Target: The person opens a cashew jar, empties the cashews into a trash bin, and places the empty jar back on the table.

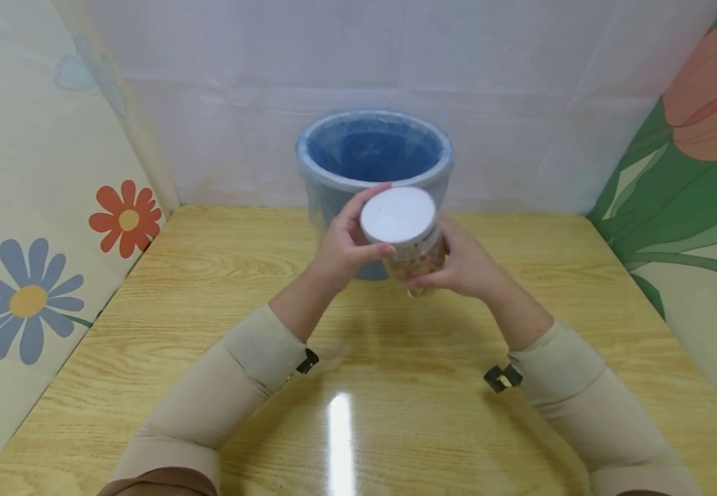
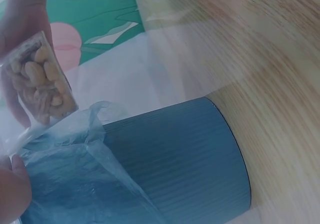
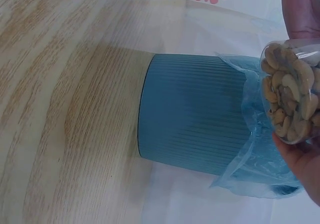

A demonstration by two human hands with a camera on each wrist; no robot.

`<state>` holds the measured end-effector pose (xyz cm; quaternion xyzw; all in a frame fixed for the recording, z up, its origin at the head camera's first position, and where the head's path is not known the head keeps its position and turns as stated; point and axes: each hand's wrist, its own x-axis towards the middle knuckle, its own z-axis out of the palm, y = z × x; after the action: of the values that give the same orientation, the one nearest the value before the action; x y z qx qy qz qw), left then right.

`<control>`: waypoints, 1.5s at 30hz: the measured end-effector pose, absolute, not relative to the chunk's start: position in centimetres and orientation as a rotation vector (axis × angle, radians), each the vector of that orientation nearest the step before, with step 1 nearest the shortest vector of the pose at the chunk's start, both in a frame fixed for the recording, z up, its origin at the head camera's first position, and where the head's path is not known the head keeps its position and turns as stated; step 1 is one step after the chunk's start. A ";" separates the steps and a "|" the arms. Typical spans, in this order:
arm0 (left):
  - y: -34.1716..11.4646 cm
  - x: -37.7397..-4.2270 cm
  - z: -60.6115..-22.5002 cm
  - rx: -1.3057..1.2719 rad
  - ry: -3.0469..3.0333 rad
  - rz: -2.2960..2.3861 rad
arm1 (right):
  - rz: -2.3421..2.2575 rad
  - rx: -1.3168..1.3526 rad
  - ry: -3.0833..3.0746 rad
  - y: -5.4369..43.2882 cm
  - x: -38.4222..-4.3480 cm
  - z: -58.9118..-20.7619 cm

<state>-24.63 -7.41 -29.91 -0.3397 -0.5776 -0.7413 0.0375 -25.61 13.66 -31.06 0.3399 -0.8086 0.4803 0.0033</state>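
Observation:
A clear jar (image 3: 290, 91) of cashew-like nuts, with a white lid (image 1: 399, 214), is held tilted above the table in front of the bin. My left hand (image 1: 342, 241) grips the lid from the left, thumb along its near edge and fingers round the far side. From the right, my right hand (image 1: 466, 262) holds the jar's body lower down. Nuts show through the clear wall in both wrist views. The lid sits on the jar's top.
Behind the jar stands a blue ribbed bin (image 1: 373, 148) lined with a thin plastic bag (image 2: 95, 134), its mouth upward. The wooden table (image 1: 147, 386) meets a white sheet at the back and flower-painted walls (image 1: 29, 303) at the sides.

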 end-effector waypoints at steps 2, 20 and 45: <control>-7.6 -24.5 -29.9 -1.040 -1.760 -2.286 | 1.495 1.059 -2.538 13.7 -25.6 -31.0; -10.3 -23.7 -31.0 -0.927 -1.793 -2.281 | 1.496 0.795 -2.601 15.3 -25.9 -30.6; -12.7 -24.3 -34.4 -0.849 -2.109 -2.058 | 1.490 0.696 -2.575 16.6 -25.8 -30.5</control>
<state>-24.26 -12.75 -34.45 -0.2766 -0.6873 -0.6706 0.0375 -25.80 16.60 -30.54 0.2275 -0.8420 0.4872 0.0434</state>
